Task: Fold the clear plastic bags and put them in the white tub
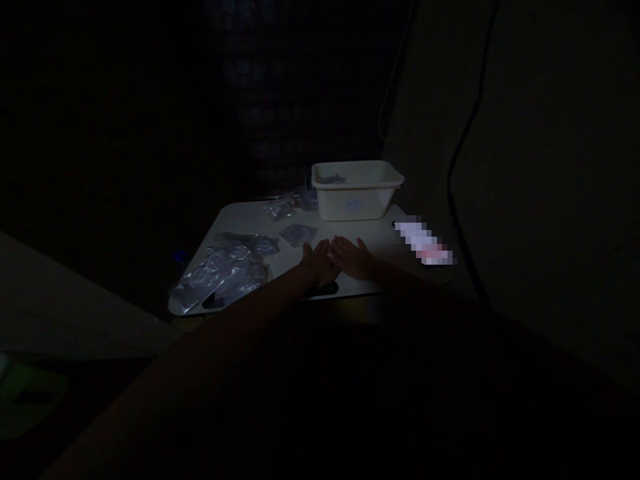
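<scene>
Over the near part of the white table, my left hand and my right hand lie side by side. Both palms face up, with fingers stretched out and thumbs pointing outward. The inner edges of the hands touch or nearly touch. I see nothing held in either of them. Just beyond my left hand is a small flat clear plastic packet. To its left, a heap of crinkled clear plastic bags covers the table's left side. Dim light hides finer detail.
A white plastic tub stands at the back right, with pale pieces inside. Beside it lies more crumpled plastic. A bright, pixelated flat object rests at the right edge. A dark cable hangs along the right wall.
</scene>
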The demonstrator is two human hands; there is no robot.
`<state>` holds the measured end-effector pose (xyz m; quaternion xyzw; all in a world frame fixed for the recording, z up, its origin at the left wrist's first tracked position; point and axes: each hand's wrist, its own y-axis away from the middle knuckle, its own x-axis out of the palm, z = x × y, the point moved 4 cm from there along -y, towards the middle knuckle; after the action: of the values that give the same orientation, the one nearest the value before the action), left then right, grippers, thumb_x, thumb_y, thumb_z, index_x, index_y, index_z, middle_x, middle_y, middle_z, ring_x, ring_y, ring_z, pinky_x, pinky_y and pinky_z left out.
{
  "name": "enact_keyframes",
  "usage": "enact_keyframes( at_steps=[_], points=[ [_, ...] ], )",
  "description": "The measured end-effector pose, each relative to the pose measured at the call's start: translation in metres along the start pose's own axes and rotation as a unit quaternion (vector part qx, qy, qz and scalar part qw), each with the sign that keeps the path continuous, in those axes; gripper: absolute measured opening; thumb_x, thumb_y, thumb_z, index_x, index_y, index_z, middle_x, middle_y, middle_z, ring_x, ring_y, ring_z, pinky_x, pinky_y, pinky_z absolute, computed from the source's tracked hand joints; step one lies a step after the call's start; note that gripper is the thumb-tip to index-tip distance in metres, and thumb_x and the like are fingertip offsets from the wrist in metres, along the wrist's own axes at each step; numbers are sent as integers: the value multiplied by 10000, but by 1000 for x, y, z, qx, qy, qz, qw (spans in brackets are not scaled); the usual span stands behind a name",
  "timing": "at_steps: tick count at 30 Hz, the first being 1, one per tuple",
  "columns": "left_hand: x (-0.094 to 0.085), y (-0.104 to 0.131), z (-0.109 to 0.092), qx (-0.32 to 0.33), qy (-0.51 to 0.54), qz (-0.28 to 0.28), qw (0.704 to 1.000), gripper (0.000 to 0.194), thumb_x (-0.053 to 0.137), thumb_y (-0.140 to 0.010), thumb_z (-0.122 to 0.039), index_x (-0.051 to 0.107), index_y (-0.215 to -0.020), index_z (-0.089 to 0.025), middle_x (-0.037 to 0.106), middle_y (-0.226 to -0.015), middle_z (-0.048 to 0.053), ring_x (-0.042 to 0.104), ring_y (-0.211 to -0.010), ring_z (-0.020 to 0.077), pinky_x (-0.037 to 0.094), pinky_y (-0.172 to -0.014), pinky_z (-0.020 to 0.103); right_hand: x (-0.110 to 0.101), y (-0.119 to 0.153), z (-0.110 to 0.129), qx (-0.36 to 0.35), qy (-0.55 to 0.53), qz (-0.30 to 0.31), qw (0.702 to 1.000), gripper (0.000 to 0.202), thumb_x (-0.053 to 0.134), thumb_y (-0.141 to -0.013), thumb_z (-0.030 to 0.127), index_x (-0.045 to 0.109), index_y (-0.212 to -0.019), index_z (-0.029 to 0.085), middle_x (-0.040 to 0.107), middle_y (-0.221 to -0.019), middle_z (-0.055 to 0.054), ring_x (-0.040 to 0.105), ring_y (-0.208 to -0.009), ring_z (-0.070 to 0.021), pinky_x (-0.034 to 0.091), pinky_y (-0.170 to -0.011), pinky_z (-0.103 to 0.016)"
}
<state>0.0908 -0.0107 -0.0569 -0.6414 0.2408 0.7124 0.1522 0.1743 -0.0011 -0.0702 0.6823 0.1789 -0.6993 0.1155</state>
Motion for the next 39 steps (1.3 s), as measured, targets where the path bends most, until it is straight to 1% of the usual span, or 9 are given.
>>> enact_keyframes(
  at_steps=[5, 14, 17, 21, 23, 28, 35, 37, 39],
  points=[
    [0, -1, 0, 2, -8, 12, 1000, 604, 163, -781, -394, 104, -1278, -55, 106, -1338, 156, 66, -1224, 250, 97, -909, 533, -1, 0, 0, 4, 5, 0, 1000, 534, 103, -820, 409, 268, -1248, 136, 238, -1319, -89, 184, -1208, -196, 162, -935, -475],
    [-2, 2, 0, 4, 12, -8, 1000, 587, 191, -788, -393, 155, -1268, -56, 158, -1325, 173, 103, -1217, 259, 121, -906, 515, -2, 2, 1, 0, -18, -18, 1000, 491, 162, -825, 383, 315, -1219, 134, 266, -1306, -107, 219, -1194, -200, 178, -922, -485],
    [-10, 4, 0, 28, 17, -39, 999, 550, 223, -783, -416, 269, -1232, -102, 269, -1289, 162, 204, -1187, 266, 161, -892, 506, -9, -1, -2, 15, -66, -33, 997, 413, 186, -830, 347, 426, -1128, 193, 385, -1245, -66, 316, -1144, -179, 217, -913, -461],
    [-22, 3, 12, 2, 41, -67, 997, 440, 192, -806, -348, 532, -983, -131, 542, -1034, 131, 482, -960, 236, 307, -818, 421, -21, -8, -17, 72, -140, -64, 985, 334, 248, -813, 282, 535, -976, 231, 563, -1049, -10, 497, -956, -125, 355, -838, -302],
    [-26, 1, 22, -33, 57, -84, 994, 401, 216, -799, -281, 573, -879, -117, 583, -935, 130, 531, -864, 219, 371, -741, 352, -24, -10, -26, 116, -154, -77, 978, 300, 305, -783, 240, 553, -952, 230, 580, -1016, -3, 519, -915, -119, 388, -791, -258],
    [-24, -6, 42, -83, 127, -119, 981, 292, 318, -750, -188, 579, -863, -122, 602, -899, 103, 549, -829, 179, 395, -686, 259, -25, -13, -37, 176, -111, -40, 977, 258, 413, -716, 279, 583, -910, 269, 590, -982, -4, 528, -896, -178, 413, -738, -323],
    [-19, -13, 52, -96, 254, -151, 951, 229, 375, -734, -179, 589, -745, -99, 614, -774, 90, 549, -717, 149, 387, -637, 230, -25, -19, -31, 158, -44, -18, 986, 225, 409, -703, 264, 622, -770, 237, 590, -905, -71, 520, -880, -244, 408, -691, -383],
    [-17, -13, 53, -103, 330, -162, 924, 182, 410, -707, -173, 573, -651, -115, 595, -665, 52, 533, -631, 130, 381, -580, 221, -26, -21, -31, 151, -61, -31, 986, 219, 407, -703, 251, 621, -750, 238, 587, -904, -61, 517, -879, -234, 403, -701, -375],
    [-14, -13, 53, -109, 445, -162, 874, 129, 444, -670, -159, 542, -592, -127, 544, -553, 7, 495, -522, 99, 363, -512, 205, -28, -21, -33, 138, -97, -59, 984, 196, 420, -698, 238, 613, -736, 238, 587, -906, -41, 513, -880, -206, 399, -719, -347]
  ],
)
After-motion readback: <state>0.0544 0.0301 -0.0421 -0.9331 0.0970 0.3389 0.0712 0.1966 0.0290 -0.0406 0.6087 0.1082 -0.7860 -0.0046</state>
